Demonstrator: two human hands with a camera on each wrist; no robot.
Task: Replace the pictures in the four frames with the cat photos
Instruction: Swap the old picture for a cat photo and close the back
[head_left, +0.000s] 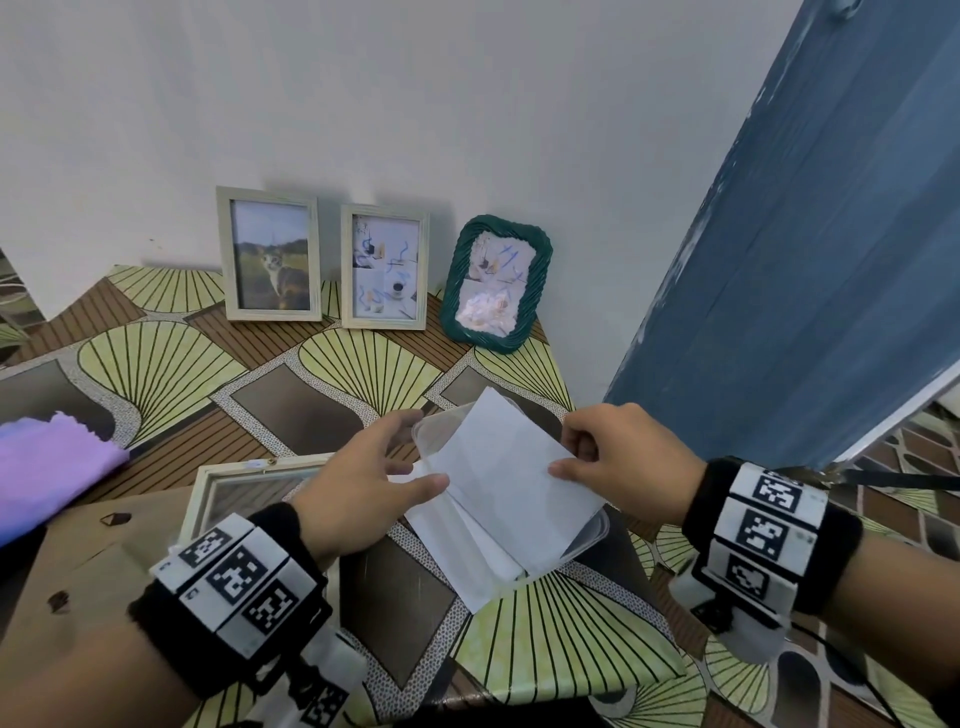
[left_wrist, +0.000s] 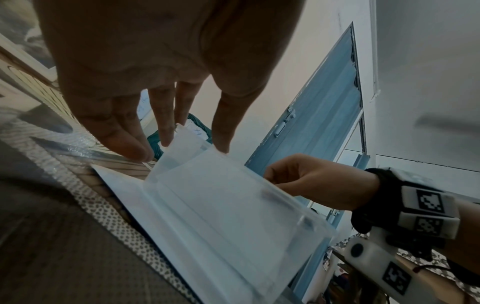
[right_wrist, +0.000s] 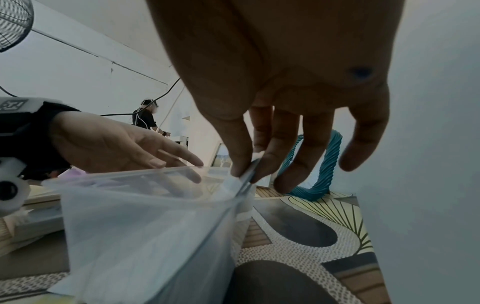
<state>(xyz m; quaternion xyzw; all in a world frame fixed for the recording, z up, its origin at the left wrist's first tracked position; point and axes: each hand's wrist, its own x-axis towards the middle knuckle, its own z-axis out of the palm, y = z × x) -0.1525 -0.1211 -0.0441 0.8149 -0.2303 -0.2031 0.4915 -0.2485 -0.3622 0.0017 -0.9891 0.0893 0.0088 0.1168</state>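
Against the wall: left frame (head_left: 270, 254) has cat photo, middle frame (head_left: 385, 267) and green frame (head_left: 496, 283) still old pics | fourth frame (head_left: 249, 493) flat, opened | right hand (head_left: 623, 462) pinching a white print (head_left: 511, 478) over the clear tub (head_left: 587, 540) | left hand (head_left: 363, 488) fingers spread, touching prints | est. 1/4 done

Three frames (head_left: 383, 266) stand along the wall behind the container (head_left: 582, 540), a fourth frame (head_left: 208, 493) lying left of it.
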